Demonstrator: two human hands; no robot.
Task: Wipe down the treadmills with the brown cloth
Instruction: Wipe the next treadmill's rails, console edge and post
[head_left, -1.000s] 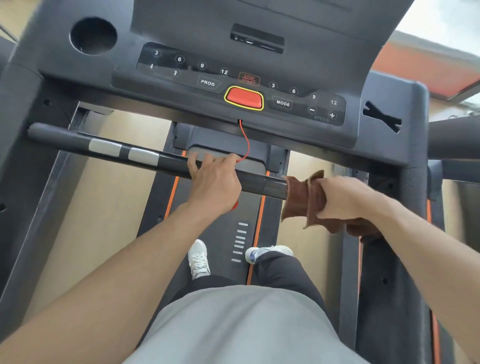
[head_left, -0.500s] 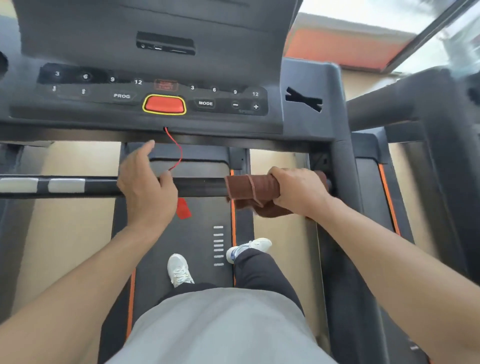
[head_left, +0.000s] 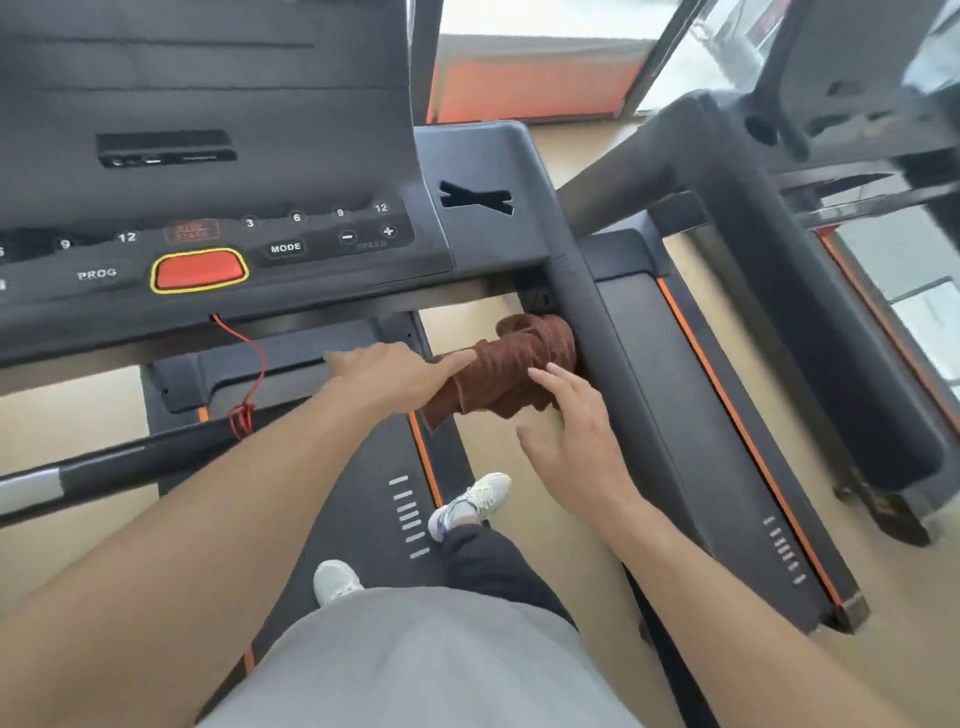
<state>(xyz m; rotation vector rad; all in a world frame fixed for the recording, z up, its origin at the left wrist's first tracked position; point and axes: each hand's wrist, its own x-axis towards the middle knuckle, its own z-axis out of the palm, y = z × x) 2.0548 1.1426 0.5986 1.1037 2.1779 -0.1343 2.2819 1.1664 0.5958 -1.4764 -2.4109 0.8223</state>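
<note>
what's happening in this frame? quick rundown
A person stands on a treadmill, wiping it with a brown cloth. The cloth is bunched around the right end of the black handlebar, up against the grey upright. The left hand reaches across with straight fingers touching the cloth's left edge. The right hand is open, fingertips at the cloth's lower side, not gripping it. A red safety cord hangs from the console.

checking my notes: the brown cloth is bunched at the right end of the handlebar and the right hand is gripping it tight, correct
Not quite. The head view shows the right hand open, fingers spread beside the brown cloth. The cloth is indeed bunched at the right end of the handlebar.
</note>
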